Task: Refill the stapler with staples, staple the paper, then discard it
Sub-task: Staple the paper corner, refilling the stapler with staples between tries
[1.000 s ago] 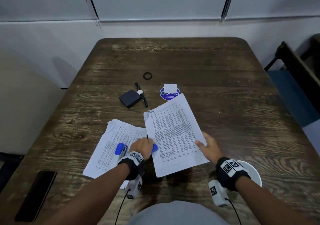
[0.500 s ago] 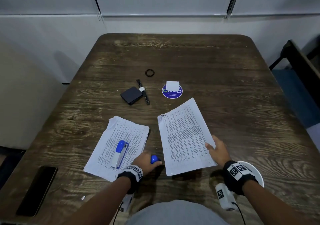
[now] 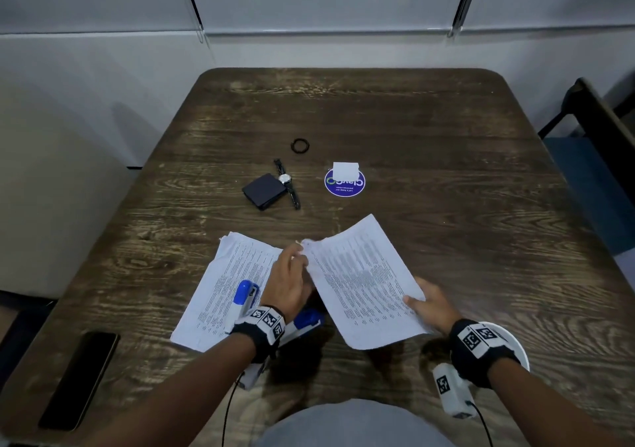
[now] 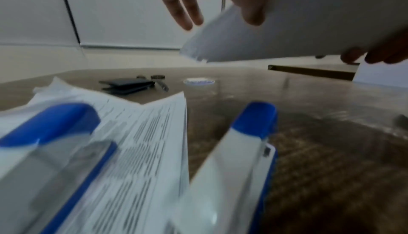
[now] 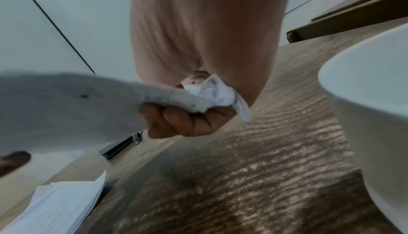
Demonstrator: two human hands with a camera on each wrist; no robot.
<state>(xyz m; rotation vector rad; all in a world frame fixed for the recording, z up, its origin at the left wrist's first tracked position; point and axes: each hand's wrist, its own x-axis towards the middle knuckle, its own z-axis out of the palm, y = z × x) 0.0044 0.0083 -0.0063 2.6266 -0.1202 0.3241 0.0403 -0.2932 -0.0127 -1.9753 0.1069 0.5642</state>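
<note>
My right hand (image 3: 417,300) grips a thin set of printed sheets (image 3: 360,281) by the near right edge and holds it tilted above the table. Its fingers (image 5: 176,121) curl under the crumpled corner. My left hand (image 3: 295,257) is raised at the sheets' far left corner, with its fingers (image 4: 183,11) straight and the thumb against the paper's underside. One blue and white stapler (image 3: 305,321) lies on the table under my left wrist. A second stapler (image 3: 245,293) rests on a stack of printed paper (image 3: 223,292) to the left.
A white bowl (image 3: 508,343) stands by my right wrist. A dark phone (image 3: 80,378) lies near the front left. Further back are a black wallet (image 3: 264,190), a watch (image 3: 287,182), a black ring (image 3: 300,145) and a blue round sticker (image 3: 344,185) with a small white box.
My left hand has let go of the stapler on the table and risen to the sheets' far left corner. My right hand keeps its grip on the sheets.
</note>
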